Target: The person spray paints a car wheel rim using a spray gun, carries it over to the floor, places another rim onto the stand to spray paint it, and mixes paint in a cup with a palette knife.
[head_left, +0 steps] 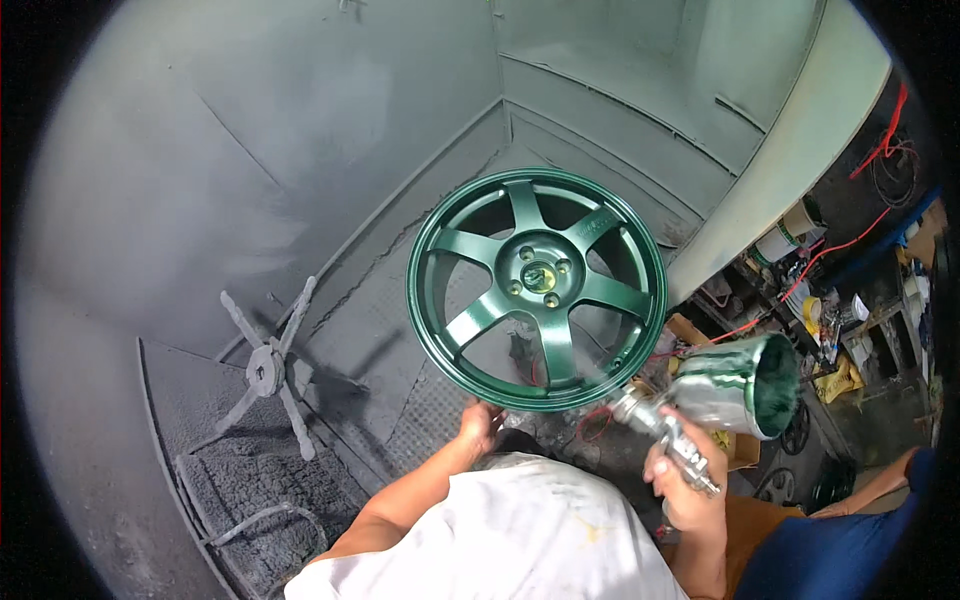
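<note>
A green multi-spoke alloy wheel [555,345] is face up in front of me, its glossy rim catching the light. Under its near left edge is my left hand [481,424], fingers curled and partly hidden behind the rim; what they grip there is not visible. My right hand [692,475] is wrapped round a metal spray gun [648,418] near the wheel's lower right edge. Faint mist shows between the nozzle and the rim. The gun's metal cup [718,385] is streaked with green paint, and its wide end faces right.
To the left stands a grey, paint-crusted stand with radiating arms [265,370]. Grey booth walls [330,130] enclose the far side. Shelves crowded with cans and tools [835,310] line the right, with a red cable [835,250] hanging there. A person in blue [850,550] is at lower right.
</note>
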### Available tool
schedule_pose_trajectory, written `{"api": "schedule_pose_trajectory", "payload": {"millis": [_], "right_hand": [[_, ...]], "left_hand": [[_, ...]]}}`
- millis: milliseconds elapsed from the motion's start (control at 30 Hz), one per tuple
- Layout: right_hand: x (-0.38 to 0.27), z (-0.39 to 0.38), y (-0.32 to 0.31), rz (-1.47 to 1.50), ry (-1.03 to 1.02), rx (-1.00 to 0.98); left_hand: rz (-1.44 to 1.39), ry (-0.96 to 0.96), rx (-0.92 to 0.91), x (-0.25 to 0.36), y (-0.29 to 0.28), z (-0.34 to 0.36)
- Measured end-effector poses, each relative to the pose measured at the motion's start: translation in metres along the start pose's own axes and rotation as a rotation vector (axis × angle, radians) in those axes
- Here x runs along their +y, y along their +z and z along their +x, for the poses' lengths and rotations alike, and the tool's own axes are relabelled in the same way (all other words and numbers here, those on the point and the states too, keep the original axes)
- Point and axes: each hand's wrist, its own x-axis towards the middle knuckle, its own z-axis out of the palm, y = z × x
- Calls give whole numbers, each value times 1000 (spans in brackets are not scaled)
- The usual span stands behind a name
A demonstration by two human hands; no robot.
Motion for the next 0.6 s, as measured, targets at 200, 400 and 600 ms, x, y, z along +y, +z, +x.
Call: {"api": "schedule_pose_trajectory", "payload": {"millis": [200, 400, 600], "right_hand": [[38, -9, -28, -190, -45, 427], [141, -48, -36, -44, 103, 548], [206, -66, -11, 39, 260, 454]], "left_hand": [[56, -128, -163, -30, -15, 9], [195, -295, -188, -18, 12, -5], [787, -330, -635, -51, -11, 10]]}}
